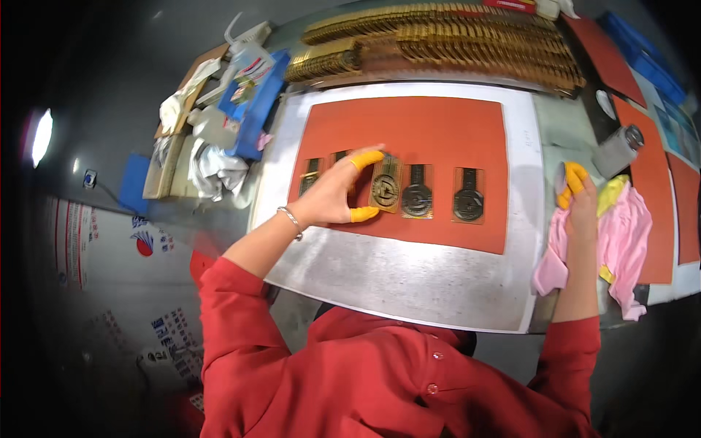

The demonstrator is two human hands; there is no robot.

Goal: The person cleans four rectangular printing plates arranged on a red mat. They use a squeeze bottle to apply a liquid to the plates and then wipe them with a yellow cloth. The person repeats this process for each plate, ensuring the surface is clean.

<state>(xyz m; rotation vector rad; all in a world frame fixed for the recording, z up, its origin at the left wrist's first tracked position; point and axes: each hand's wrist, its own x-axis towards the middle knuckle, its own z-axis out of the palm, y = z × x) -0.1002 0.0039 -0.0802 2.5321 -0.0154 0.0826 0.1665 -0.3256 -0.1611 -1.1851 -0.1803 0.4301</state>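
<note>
My left hand, with yellow finger covers on thumb and forefinger, spans a small brassy plate with a raised round medal shape, gripping it at its upper and lower ends. This plate is slightly tilted on the orange-red mat. To its right lie two similar plates with dark medal shapes, one close by and one farther off. Another plate is partly hidden behind my left hand. My right hand, also in yellow finger covers, is closed on a small greyish thing beside the pink cloth.
Rows of stacked brassy strips stand along the back. At left are a blue bin, a squeeze bottle and white rags. A grey bottle with a dark cap is beyond my right hand. A white board underlies the mat.
</note>
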